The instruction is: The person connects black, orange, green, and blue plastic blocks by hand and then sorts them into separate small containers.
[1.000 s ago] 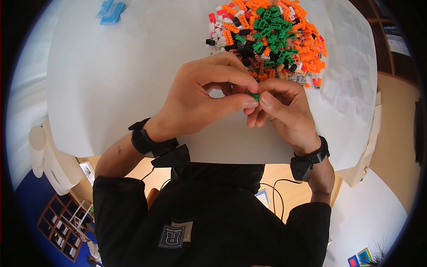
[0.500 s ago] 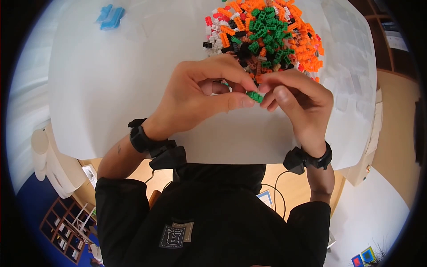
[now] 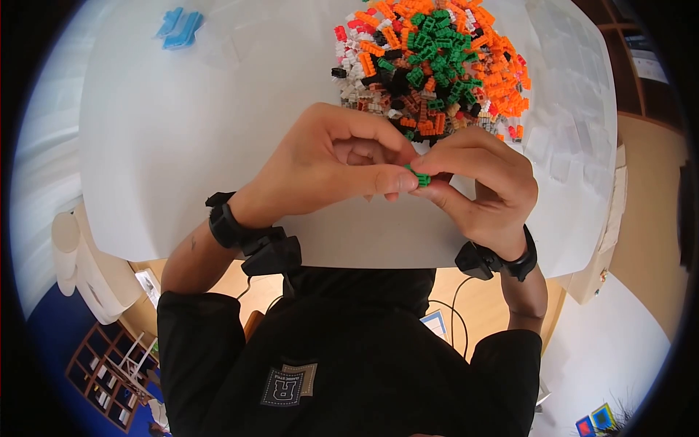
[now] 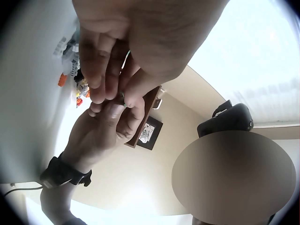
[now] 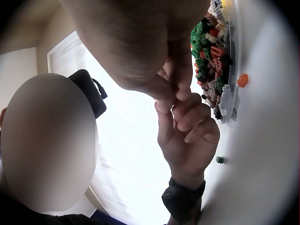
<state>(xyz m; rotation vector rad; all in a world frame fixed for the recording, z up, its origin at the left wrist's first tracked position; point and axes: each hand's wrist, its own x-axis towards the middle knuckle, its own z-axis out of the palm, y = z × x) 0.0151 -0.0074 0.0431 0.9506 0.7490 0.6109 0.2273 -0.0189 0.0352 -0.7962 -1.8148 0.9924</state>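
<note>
A small green brick piece (image 3: pixel 420 177) sits between the fingertips of both hands in the head view, above the front part of the table. The left hand (image 3: pixel 331 164) pinches its left end with thumb and index finger. From the other side, thumb and index of the right hand (image 3: pixel 484 182) pinch it. Only a green sliver (image 4: pixel 123 97) shows between the fingers in the left wrist view. Fingers cover the piece in the right wrist view, with the right hand (image 5: pixel 136 47) above the left hand (image 5: pixel 187 140).
A heap of small bricks (image 3: pixel 444 54), orange, green, white and black, lies beyond the hands. Clear plastic pieces (image 3: pixel 571 131) lie at the right, blue pieces (image 3: pixel 180 29) at the far left. A loose green brick (image 5: pixel 220 160) rests on the table (image 5: pixel 262 140).
The right hand, which was opened a little away from the green piece half a second ago, has closed on it again. The piece has come slightly lower and its angle has changed.
</note>
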